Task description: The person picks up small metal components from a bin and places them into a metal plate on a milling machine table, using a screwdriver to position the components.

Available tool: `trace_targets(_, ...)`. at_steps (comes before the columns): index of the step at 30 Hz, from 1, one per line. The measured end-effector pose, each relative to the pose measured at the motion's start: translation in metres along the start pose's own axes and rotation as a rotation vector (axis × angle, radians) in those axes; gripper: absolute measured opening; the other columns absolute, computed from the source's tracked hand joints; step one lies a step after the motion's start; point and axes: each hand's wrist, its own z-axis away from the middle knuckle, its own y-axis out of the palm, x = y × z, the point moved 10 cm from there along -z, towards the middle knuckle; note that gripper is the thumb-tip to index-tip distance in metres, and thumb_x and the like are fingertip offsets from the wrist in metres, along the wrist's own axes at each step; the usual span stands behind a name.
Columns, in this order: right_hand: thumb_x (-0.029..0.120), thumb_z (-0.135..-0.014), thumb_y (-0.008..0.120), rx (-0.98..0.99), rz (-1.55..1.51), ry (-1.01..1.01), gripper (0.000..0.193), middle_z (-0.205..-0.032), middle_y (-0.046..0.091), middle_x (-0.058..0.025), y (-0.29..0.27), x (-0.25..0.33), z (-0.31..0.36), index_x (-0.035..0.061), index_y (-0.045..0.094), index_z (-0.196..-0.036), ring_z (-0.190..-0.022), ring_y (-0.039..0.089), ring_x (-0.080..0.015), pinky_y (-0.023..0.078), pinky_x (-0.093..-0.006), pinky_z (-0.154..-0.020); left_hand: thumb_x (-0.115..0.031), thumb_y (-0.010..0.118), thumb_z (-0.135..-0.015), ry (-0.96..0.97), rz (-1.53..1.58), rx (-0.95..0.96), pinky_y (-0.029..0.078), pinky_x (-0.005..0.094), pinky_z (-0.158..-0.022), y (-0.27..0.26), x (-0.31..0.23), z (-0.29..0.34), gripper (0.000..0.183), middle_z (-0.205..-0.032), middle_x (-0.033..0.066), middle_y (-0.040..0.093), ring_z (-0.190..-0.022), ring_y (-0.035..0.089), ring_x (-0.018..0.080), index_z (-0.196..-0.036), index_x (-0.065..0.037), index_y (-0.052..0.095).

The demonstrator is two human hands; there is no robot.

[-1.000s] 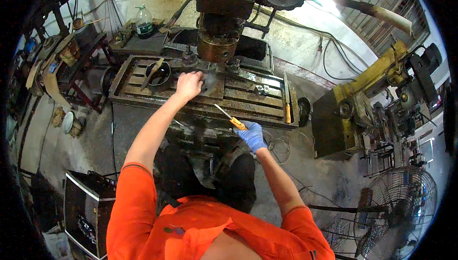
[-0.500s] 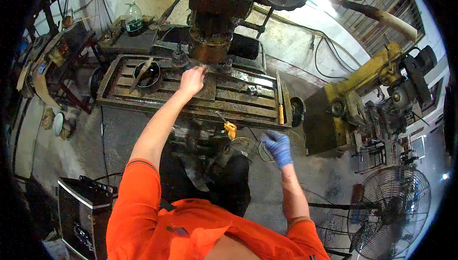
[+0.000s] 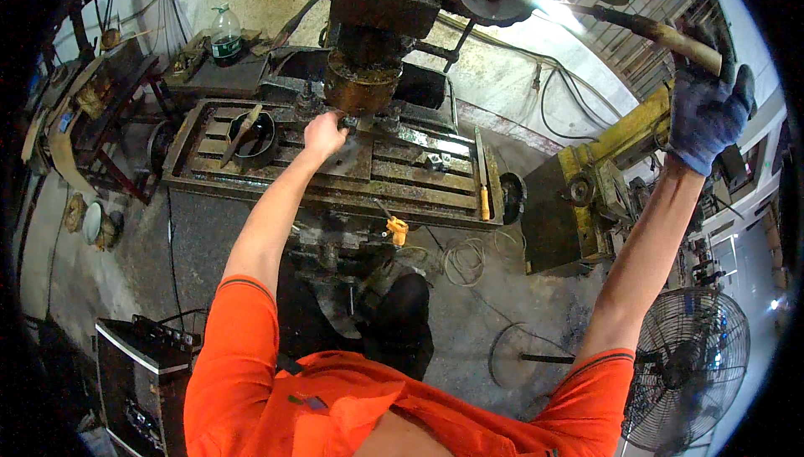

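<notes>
My left hand (image 3: 323, 134), bare, is closed just below the brown machine spindle head (image 3: 362, 88). A small dark piece (image 3: 346, 123) shows at its fingertips; its kind cannot be made out. Below lies the slotted machine table (image 3: 335, 193). At the upper right my right hand (image 3: 708, 113), in a blue-grey glove, is raised at the free end of a long lever handle (image 3: 691, 48). The thumb stands apart and the fingers reach up behind the handle, not wrapped round it. Whether they touch it is hard to tell.
On the table are a dark pot (image 3: 255, 140) with a brush across it, a small metal block (image 3: 435, 162) and a yellow-handled file (image 3: 483, 180). A yellow tool (image 3: 397, 231) hangs at the front edge. A fan (image 3: 682, 365) and a yellow machine (image 3: 578, 172) stand right.
My right hand has swung from beside the table's front right corner up to the lever handle. My left hand stays by the spindle, with a dark piece now showing at its fingertips.
</notes>
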Motion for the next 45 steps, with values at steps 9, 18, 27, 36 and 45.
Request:
trace_targets(9,0.035,-0.087,0.039,-0.145,-0.139,0.112,0.039,-0.085,0.059,-0.0156,0.005,-0.016,0.157,0.0016,0.054,-0.073,-0.09,0.056,-0.0294,0.033,-0.0485,-0.095,-0.027,0.068,-0.067,-0.1,-0.012,0.021,0.048,0.0406,-0.073,0.003,0.015,0.0,0.03,-0.087,0.0176,0.062,-0.084,0.06,0.0322,-0.084,-0.003,0.063)
trace_targets(18,0.024,-0.087,0.039,-0.113,0.047,0.039,0.032,-0.083,0.059,-0.0171,0.016,-0.009,0.155,-0.0029,0.051,-0.073,-0.082,0.055,-0.026,0.038,-0.0539,-0.091,-0.028,0.069,-0.066,-0.081,0.006,-0.052,0.049,0.0418,-0.069,-0.001,0.015,0.002,0.032,-0.079,0.0183,0.062,-0.079,0.06,0.0337,-0.079,0.0,0.062)
trace_targets(27,0.026,-0.088,0.04,-0.205,0.098,0.124,0.033,-0.083,0.059,-0.0166,0.014,-0.014,0.177,0.0,0.05,-0.071,-0.085,0.055,-0.0266,0.033,-0.0521,-0.095,-0.026,0.068,-0.066,-0.058,0.024,-0.061,0.048,0.0424,-0.068,-0.006,0.011,0.004,0.029,-0.077,0.0194,0.062,-0.078,0.06,0.0355,-0.078,0.0,0.062)
trace_targets(36,0.03,-0.088,0.045,-0.215,-0.195,0.24,0.032,-0.089,0.059,-0.0164,0.015,-0.032,0.193,0.0024,0.05,-0.072,-0.092,0.052,-0.0267,0.026,-0.0433,-0.101,-0.011,0.059,-0.074,0.161,0.444,0.07,0.046,0.0317,-0.053,-0.037,0.025,0.043,0.032,-0.064,0.0145,0.06,-0.054,0.06,0.0195,-0.104,0.0,0.059)
trace_targets(45,0.023,-0.087,0.044,-0.239,0.126,0.218,0.027,-0.084,0.058,-0.0142,0.011,-0.029,0.209,0.0017,0.049,-0.072,-0.086,0.053,-0.0219,0.035,-0.0383,-0.089,0.001,0.05,-0.076,-0.188,0.356,0.042,0.048,0.0298,-0.052,-0.178,0.155,0.184,0.032,-0.079,0.0123,0.063,-0.065,0.062,0.0173,-0.107,0.001,0.057)
